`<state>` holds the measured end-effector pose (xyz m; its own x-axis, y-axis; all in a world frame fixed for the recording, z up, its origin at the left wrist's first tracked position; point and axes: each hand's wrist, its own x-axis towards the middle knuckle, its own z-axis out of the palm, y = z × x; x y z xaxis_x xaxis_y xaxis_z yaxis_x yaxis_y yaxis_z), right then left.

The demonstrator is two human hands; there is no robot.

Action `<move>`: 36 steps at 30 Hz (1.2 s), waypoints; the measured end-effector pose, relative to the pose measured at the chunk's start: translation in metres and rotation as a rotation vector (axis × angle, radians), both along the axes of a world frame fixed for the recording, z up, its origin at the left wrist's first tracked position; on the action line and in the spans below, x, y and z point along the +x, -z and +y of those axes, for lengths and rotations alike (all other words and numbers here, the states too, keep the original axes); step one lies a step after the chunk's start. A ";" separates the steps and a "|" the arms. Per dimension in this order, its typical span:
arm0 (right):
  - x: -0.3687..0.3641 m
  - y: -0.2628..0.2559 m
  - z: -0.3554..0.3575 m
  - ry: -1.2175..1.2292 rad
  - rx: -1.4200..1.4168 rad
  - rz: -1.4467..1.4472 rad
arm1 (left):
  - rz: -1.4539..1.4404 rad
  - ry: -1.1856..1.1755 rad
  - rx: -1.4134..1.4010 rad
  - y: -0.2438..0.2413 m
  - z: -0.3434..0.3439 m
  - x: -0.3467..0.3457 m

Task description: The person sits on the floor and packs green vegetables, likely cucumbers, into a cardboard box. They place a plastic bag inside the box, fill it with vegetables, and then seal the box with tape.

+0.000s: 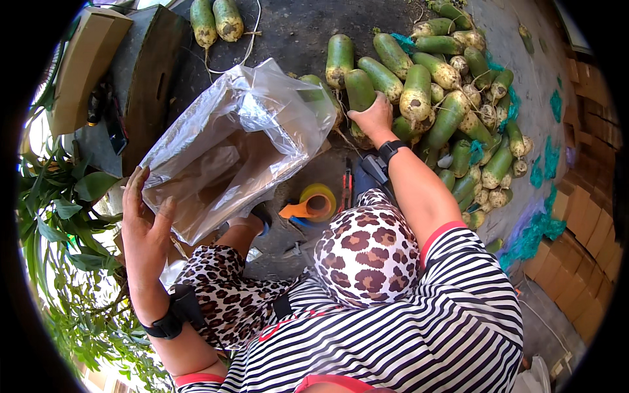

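Note:
My right hand (376, 118) is closed around the lower part of a green radish (359, 91) at the near left side of a large pile of green radishes (444, 110). My left hand (147, 221) is raised with its fingers apart at the left end of a cardboard box lined with a clear plastic bag (211, 162); it grips nothing, and whether it touches the bag cannot be told. Folds of the liner hide much of the box's inside. Another radish (319, 93) lies behind the bag's right edge, partly seen through the plastic.
A tape roll (314, 204) and a red-and-black utility knife (347, 184) lie on the floor before me. Two radishes (216, 22) lie at the top. Cardboard boxes (585, 211) are stacked at the right. At the left are leafy plants (73, 211) and a phone (116, 130) on a bench.

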<state>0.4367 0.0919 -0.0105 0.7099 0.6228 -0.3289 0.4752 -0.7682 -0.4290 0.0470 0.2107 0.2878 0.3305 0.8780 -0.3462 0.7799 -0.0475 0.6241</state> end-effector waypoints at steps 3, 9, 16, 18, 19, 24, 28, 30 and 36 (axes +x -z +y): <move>0.011 -0.006 -0.026 -0.024 0.289 0.086 | -0.017 -0.002 -0.006 0.003 0.000 0.000; 0.017 -0.101 -0.048 0.022 0.669 0.444 | 0.055 0.049 0.113 0.012 0.001 -0.010; 0.034 -0.207 -0.058 0.137 0.997 0.679 | 0.007 -0.022 0.163 0.029 0.014 -0.025; 0.037 -0.230 -0.055 0.066 1.028 0.568 | 0.077 0.012 0.129 0.038 0.021 -0.034; 0.037 -0.240 -0.054 0.045 1.023 0.499 | 0.095 0.015 0.108 0.043 0.023 -0.038; 0.027 -0.286 -0.051 -0.059 0.856 0.008 | 0.044 0.001 0.135 0.056 0.029 -0.039; 0.019 -0.312 -0.049 -0.054 0.979 0.131 | 0.021 -0.046 0.135 0.067 0.038 -0.052; 0.020 -0.326 -0.046 -0.065 1.088 0.395 | 0.016 -0.075 0.119 0.065 0.040 -0.054; 0.005 -0.354 -0.029 -0.172 1.259 1.041 | 0.092 -0.081 0.114 0.074 0.046 -0.058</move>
<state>0.4416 0.0629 0.3435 0.4190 0.8950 0.1529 -0.3628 0.3194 -0.8755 -0.0113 0.2567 0.2142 0.2285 0.9358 -0.2686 0.8379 -0.0486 0.5436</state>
